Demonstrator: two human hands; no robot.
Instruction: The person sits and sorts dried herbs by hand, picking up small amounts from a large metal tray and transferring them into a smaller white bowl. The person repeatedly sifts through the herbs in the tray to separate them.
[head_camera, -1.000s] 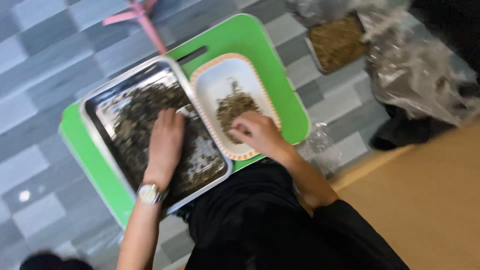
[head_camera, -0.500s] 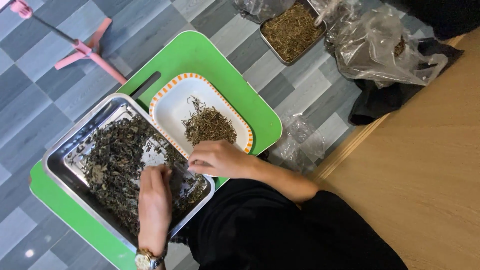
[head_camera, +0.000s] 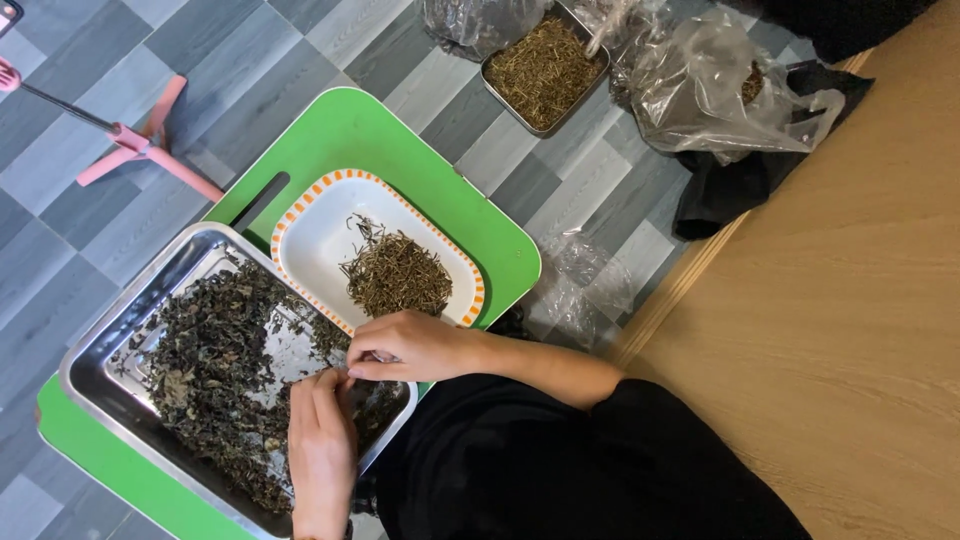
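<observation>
Left hand (head_camera: 322, 452) and right hand (head_camera: 405, 347) meeting fingertip to fingertip, pinched over dried leaves (head_camera: 215, 370) in steel tray (head_camera: 100, 340); tray's length running seven to one o'clock.

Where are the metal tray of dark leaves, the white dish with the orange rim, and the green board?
metal tray (head_camera: 105, 335), head view, its bare left rim.
white dish (head_camera: 320, 235), head view, bare white inside.
green board (head_camera: 350, 130), head view, bare top corner.

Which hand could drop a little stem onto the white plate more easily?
Probably the right hand: it sits beside the white orange-rimmed rectangular plate holding thin dried stems. The left hand lies farther back, over the metal tray of dark dried leaves.
</observation>
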